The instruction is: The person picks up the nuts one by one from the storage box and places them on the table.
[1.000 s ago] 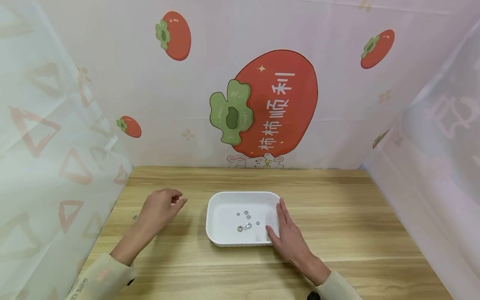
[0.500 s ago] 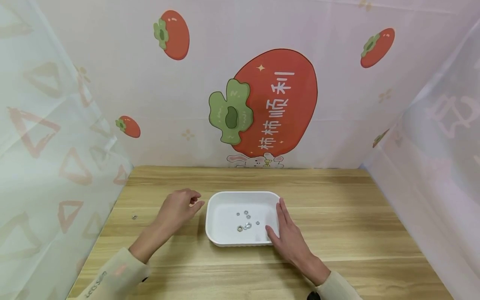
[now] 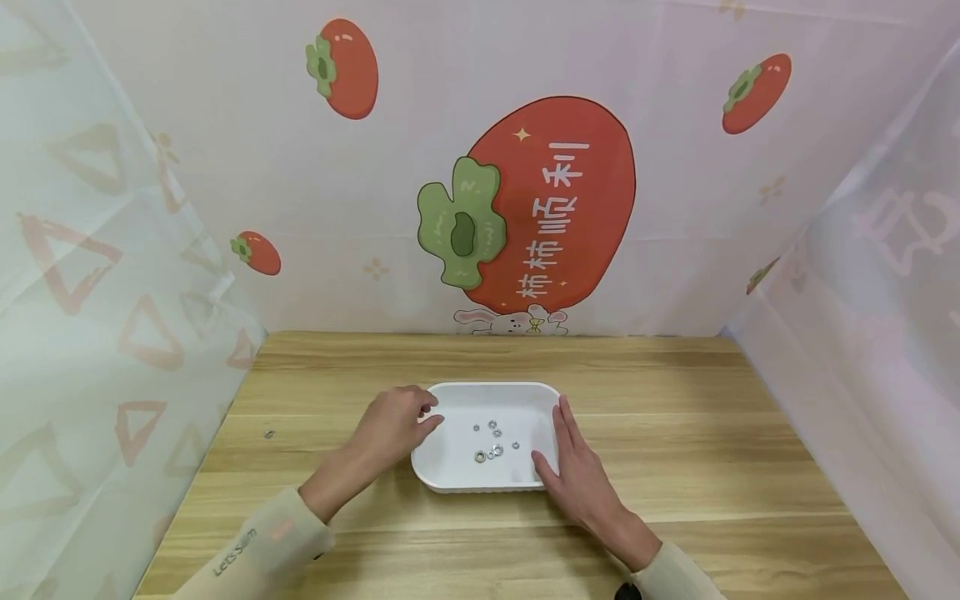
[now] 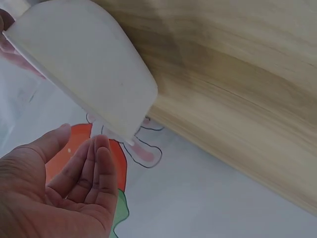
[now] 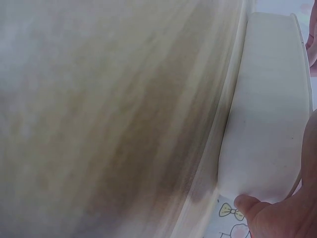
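Note:
A white plastic tray stands on the table with several small metal nuts lying apart on its floor. My left hand is over the tray's left rim, fingers bent and thumb apart from them. The left wrist view shows a gap between that thumb and the fingertips, with nothing visible in it. My right hand holds the tray's right end, thumb over the rim on the inside and fingers along the outer wall. In the right wrist view, a finger touches the tray's outer end.
One more small metal nut lies on the wooden table, far to the left of the tray. White printed cloth rises behind the table and on both sides.
My left hand has travelled rightward from the left part of the table to the tray's left rim. The right hand, the tray and the nuts stay where they were.

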`<state>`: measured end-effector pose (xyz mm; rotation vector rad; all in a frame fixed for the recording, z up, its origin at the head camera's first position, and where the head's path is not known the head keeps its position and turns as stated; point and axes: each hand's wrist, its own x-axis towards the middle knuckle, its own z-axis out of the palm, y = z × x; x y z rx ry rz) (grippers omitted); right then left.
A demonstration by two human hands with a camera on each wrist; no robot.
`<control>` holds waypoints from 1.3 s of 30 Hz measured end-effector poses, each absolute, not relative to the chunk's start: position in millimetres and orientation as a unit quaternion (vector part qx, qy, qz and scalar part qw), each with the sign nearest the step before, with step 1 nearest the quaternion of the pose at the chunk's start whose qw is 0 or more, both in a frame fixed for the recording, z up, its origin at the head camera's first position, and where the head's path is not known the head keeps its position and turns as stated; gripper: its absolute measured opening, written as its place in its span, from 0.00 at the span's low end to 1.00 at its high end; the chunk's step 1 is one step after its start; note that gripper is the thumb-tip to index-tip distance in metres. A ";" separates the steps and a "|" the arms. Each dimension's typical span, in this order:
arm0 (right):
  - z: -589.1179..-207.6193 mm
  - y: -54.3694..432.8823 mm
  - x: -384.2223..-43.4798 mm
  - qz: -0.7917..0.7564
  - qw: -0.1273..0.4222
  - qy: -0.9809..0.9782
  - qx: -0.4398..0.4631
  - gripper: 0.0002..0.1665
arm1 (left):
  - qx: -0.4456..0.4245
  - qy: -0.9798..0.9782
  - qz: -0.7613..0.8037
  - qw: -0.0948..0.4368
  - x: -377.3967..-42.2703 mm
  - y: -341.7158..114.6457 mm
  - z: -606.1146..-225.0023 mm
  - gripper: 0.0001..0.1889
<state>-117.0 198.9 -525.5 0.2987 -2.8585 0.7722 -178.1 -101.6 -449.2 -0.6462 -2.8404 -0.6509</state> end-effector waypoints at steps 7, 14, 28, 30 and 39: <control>-525.4 199.5 -116.6 0.263 0.083 -0.956 0.102 0.50 | -0.247 -0.946 -0.207 0.043 -177.4 -83.9 -454.2 0.09; -525.6 199.1 -117.0 0.262 0.085 -0.956 0.104 0.50 | -0.265 -0.947 -0.180 0.003 -176.7 -70.1 -460.8 0.11; -524.1 198.3 -118.1 0.258 0.091 -0.956 0.107 0.50 | -0.286 -0.941 -0.176 -0.037 -175.4 -49.7 -478.7 0.08; -524.4 198.1 -118.4 0.257 0.091 -0.956 0.108 0.49 | -0.282 -0.942 -0.175 -0.042 -175.4 -47.6 -481.1 0.08; -524.1 198.5 -118.2 0.256 0.092 -0.956 0.107 0.49 | -0.278 -0.943 -0.174 -0.050 -175.1 -41.7 -488.6 0.26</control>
